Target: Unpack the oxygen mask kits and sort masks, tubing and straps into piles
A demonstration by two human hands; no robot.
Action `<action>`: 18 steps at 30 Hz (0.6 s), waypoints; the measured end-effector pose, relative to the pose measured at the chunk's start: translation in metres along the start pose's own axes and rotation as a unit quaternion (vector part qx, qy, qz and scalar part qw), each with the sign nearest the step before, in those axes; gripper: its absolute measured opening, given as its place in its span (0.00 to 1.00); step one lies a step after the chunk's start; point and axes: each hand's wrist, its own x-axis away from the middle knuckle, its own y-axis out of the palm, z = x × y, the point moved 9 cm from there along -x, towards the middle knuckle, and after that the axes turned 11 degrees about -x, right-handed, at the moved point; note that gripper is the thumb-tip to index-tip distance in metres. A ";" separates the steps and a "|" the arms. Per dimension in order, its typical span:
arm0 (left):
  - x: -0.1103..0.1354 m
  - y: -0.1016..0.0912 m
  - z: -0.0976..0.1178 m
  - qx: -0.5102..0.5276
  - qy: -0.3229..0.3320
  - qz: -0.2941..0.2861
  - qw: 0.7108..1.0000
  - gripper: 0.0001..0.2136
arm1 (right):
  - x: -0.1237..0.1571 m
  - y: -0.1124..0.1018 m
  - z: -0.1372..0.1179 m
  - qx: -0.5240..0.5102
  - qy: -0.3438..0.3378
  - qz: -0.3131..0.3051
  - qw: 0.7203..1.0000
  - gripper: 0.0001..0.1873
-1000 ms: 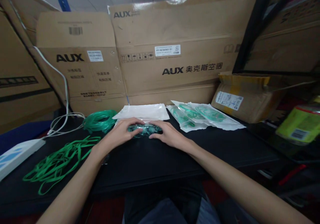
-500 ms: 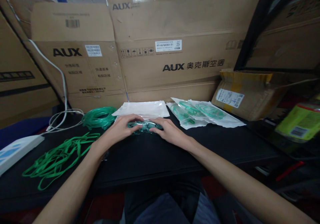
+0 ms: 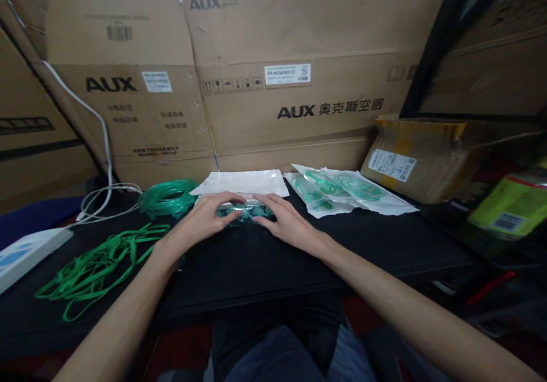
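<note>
Both my hands rest on a small clear bag with green tubing inside (image 3: 244,213), lying on the black table (image 3: 265,268). My left hand (image 3: 203,220) curls over the bag's left end, fingers bent down on it. My right hand (image 3: 287,224) presses on its right end with fingers together. Just behind the bag lies a stack of flat white pouches (image 3: 241,183). To the left a coil of green tubing (image 3: 167,197) sits near my left hand.
Filled pouches with green tubing (image 3: 342,191) lie at the right. Loose green bands (image 3: 96,268) spread at the left, beside a white power strip (image 3: 29,251) and white cable (image 3: 105,200). Cardboard boxes (image 3: 299,86) wall the back; a taped parcel (image 3: 419,157) stands right.
The view has tilted slightly downward. My hands have drawn a little closer together on the bag; nothing else on the table has moved.
</note>
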 end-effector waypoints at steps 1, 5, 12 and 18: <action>0.000 0.000 0.000 -0.001 0.001 0.002 1.000 0.14 | 0.000 -0.002 0.000 0.005 0.002 0.011 1.000 0.27; 0.000 -0.004 0.004 -0.003 0.013 0.014 1.000 0.13 | 0.000 -0.003 -0.003 0.000 -0.004 0.004 1.000 0.22; 0.004 -0.028 0.012 -0.018 0.025 0.129 0.991 0.11 | -0.004 -0.024 -0.026 -0.033 -0.020 0.071 0.997 0.13; 0.012 -0.033 0.021 -0.027 0.060 0.158 0.985 0.12 | 0.012 -0.107 -0.030 0.049 -0.030 0.128 0.990 0.09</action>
